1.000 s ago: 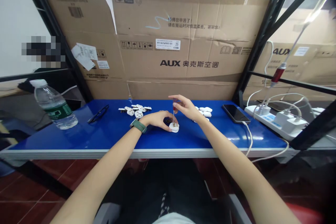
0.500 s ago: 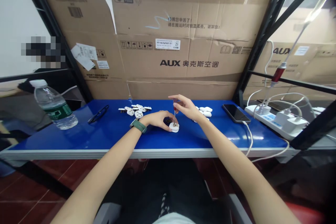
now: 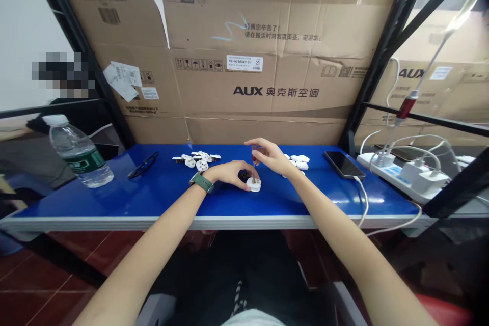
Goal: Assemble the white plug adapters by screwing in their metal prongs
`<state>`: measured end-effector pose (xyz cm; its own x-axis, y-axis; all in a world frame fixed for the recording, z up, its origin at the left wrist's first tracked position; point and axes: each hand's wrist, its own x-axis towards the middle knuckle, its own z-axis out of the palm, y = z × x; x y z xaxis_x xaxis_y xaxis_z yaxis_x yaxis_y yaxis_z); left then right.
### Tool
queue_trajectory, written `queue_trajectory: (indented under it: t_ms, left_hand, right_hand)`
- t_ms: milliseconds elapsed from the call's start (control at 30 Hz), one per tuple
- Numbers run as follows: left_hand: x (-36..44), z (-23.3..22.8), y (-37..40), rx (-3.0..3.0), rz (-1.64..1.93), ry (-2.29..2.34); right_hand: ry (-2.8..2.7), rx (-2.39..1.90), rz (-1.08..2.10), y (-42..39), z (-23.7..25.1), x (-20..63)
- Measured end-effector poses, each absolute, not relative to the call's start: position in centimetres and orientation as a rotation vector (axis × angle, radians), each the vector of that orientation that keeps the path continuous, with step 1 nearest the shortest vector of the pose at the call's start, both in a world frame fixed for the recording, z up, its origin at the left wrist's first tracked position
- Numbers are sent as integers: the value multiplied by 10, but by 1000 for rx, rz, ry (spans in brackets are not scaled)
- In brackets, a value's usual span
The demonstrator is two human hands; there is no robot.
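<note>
A small white plug part lies on the blue table near its middle. My left hand, with a green watch on its wrist, pinches that part from the left and holds it down. My right hand grips a small screwdriver with a red handle, held upright with its tip down in the part. Behind my left hand lies a heap of several white plug parts with pins. More white plug parts lie behind my right wrist.
A water bottle stands at the table's left end, with black glasses beside it. A black phone on a white cable and a power strip with chargers sit at the right. Cardboard boxes wall off the back.
</note>
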<state>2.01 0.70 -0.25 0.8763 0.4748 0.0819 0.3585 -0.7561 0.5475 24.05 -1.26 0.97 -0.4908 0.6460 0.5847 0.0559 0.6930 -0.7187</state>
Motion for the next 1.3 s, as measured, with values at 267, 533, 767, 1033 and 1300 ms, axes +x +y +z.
queue_trajectory:
  t_ms: [267,533,767,1033,1300]
  left_hand:
    - [19,-4,8,2522,297,634]
    - [20,-1,6,2520,279,631]
    - [21,0,4,2535,261,664]
    - [20,1,4,2564,261,667]
    - [21,2,2,2552,271,661]
  right_hand:
    - [-1984,-529,805,-12,9,241]
    - [-1947,-502,800,-13,11,242]
    - [-1919,-509,793,-14,13,243]
    - [-1888,-519,806,-16,16,245]
    - [-1895,-530,814,-15,16,245]
